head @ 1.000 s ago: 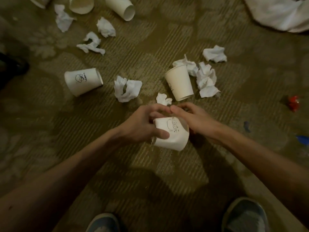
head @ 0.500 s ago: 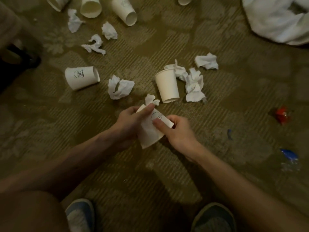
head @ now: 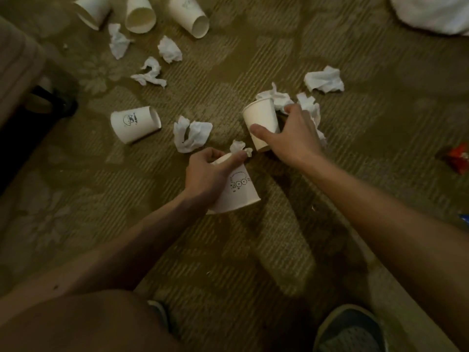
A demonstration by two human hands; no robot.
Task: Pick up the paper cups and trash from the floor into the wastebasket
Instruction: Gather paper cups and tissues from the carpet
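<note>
My left hand [head: 208, 174] grips a white paper cup with a drawn face [head: 238, 191] just above the carpet. My right hand [head: 294, 141] reaches forward and closes its thumb and fingers round a plain white cup [head: 261, 120] lying on the floor. Crumpled tissues lie around it: one small piece [head: 238, 146] by my left fingers, a bigger wad [head: 193, 135] to the left, more behind my right hand [head: 311, 107] and one [head: 324, 80] further back. Another printed cup [head: 134, 124] lies on its side at the left. The wastebasket is out of view.
Three more cups [head: 140, 13] and several tissues [head: 149, 73] lie at the top left. A red wrapper [head: 459, 158] and a blue scrap [head: 464, 217] sit at the right edge. White cloth [head: 431, 11] fills the top right corner. My shoes [head: 350, 329] are at the bottom.
My right hand has let go of the face cup and moved forward to the plain cup. My left hand now holds the face cup alone.
</note>
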